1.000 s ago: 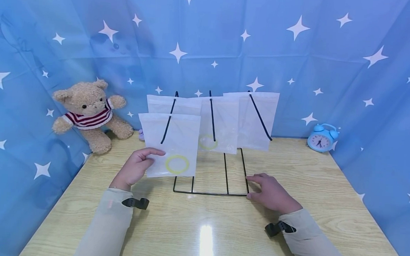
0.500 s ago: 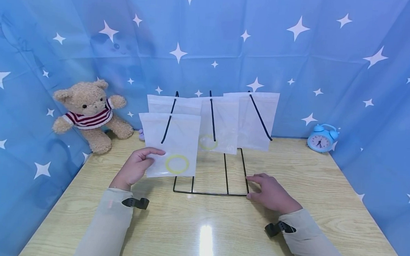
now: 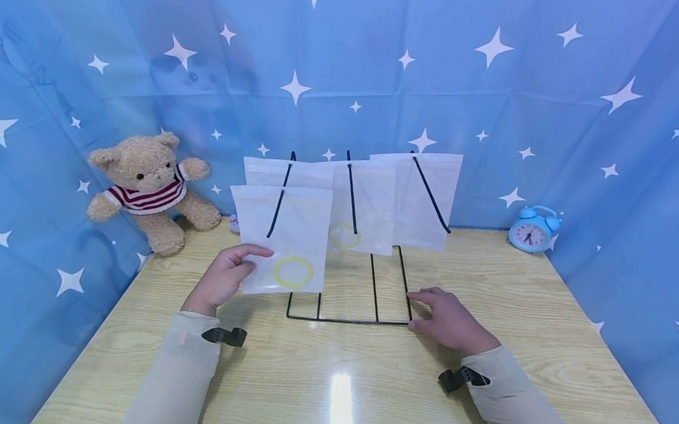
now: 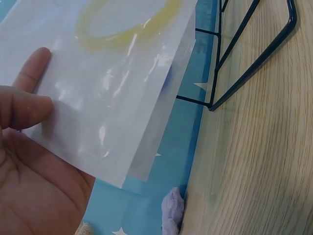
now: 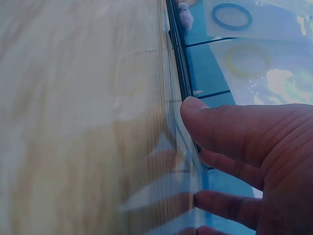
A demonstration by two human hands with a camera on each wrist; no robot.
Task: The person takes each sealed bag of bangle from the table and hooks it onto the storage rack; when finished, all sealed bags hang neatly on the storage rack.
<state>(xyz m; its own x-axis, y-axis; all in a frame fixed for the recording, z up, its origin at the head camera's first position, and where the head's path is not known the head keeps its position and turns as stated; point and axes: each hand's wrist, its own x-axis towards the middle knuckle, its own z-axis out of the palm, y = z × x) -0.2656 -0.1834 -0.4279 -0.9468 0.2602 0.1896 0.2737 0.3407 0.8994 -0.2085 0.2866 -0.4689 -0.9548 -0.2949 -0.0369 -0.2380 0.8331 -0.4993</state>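
Note:
In the head view, my left hand point(image 3: 221, 279) pinches the left edge of a white translucent zip bag point(image 3: 306, 229) with a yellow ring point(image 3: 293, 272) showing through. This bag hangs on the left peg point(image 3: 276, 215) of a black wire rack, in front of another zip bag point(image 3: 261, 171). My right hand point(image 3: 452, 317) holds the right front corner of the rack's base point(image 3: 351, 321), its thumb on the wire in the right wrist view. A bag point(image 3: 374, 201) with a yellow ring hangs on the middle peg, and a bag point(image 3: 439, 179) on the right one.
A teddy bear point(image 3: 145, 176) in a striped sweater sits at the back left of the wooden table point(image 3: 479, 411). At the back right stands a blue alarm clock point(image 3: 530, 235). A star-patterned blue curtain point(image 3: 348, 52) encloses the back and sides.
The top edge of the front left bag has shifted very slightly upward. Both hands stay in the same places, and the rack has not moved.

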